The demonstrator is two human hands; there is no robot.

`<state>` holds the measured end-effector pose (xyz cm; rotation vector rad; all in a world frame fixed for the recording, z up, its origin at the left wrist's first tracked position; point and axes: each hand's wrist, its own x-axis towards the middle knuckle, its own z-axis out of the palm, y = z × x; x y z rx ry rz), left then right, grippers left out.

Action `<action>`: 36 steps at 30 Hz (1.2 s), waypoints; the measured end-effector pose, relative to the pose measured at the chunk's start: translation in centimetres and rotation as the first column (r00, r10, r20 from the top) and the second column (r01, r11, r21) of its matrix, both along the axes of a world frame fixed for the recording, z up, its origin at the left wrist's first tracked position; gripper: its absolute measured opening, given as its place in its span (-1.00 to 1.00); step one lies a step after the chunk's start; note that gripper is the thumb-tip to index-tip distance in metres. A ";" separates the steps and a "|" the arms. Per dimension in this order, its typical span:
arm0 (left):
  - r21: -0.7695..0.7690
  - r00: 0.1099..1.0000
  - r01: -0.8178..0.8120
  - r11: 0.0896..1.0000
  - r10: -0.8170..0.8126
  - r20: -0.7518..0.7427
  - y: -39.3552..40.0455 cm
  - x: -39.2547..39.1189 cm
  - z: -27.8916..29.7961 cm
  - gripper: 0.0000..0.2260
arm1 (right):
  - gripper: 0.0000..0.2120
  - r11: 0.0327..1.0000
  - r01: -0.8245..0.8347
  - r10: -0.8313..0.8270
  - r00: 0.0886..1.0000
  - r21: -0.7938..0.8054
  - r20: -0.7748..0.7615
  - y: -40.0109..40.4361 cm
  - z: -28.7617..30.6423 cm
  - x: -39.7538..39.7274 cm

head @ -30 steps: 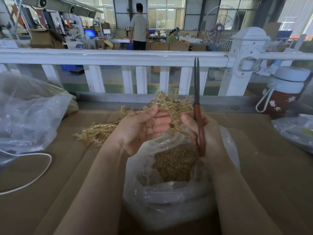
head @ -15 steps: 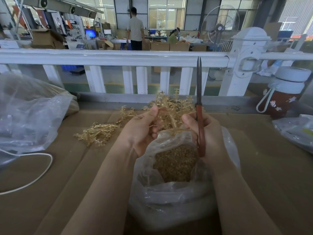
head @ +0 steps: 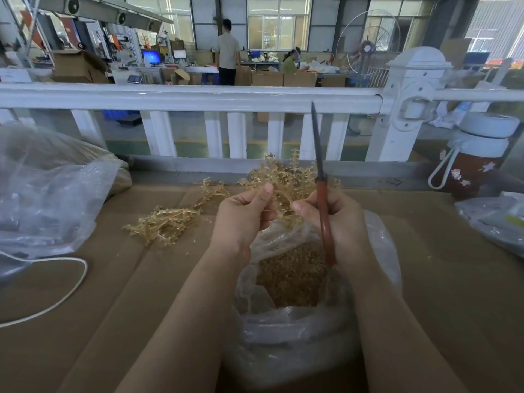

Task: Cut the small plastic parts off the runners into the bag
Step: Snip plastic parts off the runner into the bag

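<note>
A clear plastic bag [head: 295,338] stands open between my forearms, with several small tan cut parts [head: 292,276] inside. My left hand [head: 243,217] pinches a tan plastic runner [head: 280,194] just above the bag's mouth. My right hand [head: 337,219] grips red-handled scissors [head: 321,199], blades together and pointing up. A heap of tan runners [head: 283,177] lies behind my hands. A second cluster of runners [head: 167,222] lies to the left on the cardboard.
Brown cardboard [head: 113,307] covers the table. A big crumpled plastic bag [head: 48,188] and a white cable [head: 56,302] lie left. A brown bottle with a white lid [head: 476,160] and another bag [head: 493,222] sit right. A white railing [head: 198,97] runs behind.
My left hand's fingers have curled from spread to pinching the runner, and it shifted slightly right. The scissors tilted a little to the left. The person in the background walked left.
</note>
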<state>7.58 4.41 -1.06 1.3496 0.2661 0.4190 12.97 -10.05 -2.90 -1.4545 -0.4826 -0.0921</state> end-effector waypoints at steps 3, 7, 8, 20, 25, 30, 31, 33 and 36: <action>-0.013 1.000 0.018 1.000 -0.018 0.004 -0.6 0.1 -0.1 -0.83 | -0.84 0.998 -0.022 0.023 1.000 -0.057 0.007 0.3 -0.4 0.0; -0.033 1.000 0.009 0.999 -0.009 -0.008 -0.7 0.0 -0.1 -0.86 | -0.78 0.999 -0.047 0.046 0.999 -0.012 -0.018 0.2 0.0 -0.3; -0.041 1.000 -0.001 0.999 0.001 -0.001 -0.7 0.0 -0.1 -0.87 | -0.76 0.998 -0.063 0.063 0.998 -0.007 -0.027 0.1 0.2 -0.4; -0.044 0.964 0.250 0.967 -0.253 -0.076 0.8 -0.3 -0.2 -0.77 | -0.81 0.994 -0.007 0.005 1.000 -0.113 -0.023 0.4 -0.1 -0.2; -0.093 0.966 0.254 0.963 -0.257 -0.024 1.3 -0.3 -0.5 -0.82 | -0.74 0.992 -0.016 0.012 0.999 -0.123 -0.032 0.4 0.0 -0.4; -0.168 0.983 0.168 0.972 -0.151 0.107 1.3 0.0 -0.6 -0.83 | -0.52 0.972 0.039 -0.034 0.999 -0.233 0.024 0.3 -0.4 0.0; -0.175 0.981 0.162 0.971 -0.140 0.132 1.3 0.0 -0.5 -0.82 | -0.49 0.964 0.044 -0.037 0.999 -0.262 0.031 0.4 -0.6 0.1; -0.192 0.978 0.151 0.970 -0.118 0.174 1.4 0.0 -0.5 -0.82 | -0.43 0.942 0.049 -0.032 0.998 -0.332 0.057 0.5 -1.0 0.1; -0.215 0.972 0.136 0.967 -0.089 0.218 1.7 0.1 -0.4 -0.81 | -0.45 0.907 0.078 -0.034 0.993 -0.415 0.112 0.6 -1.3 0.0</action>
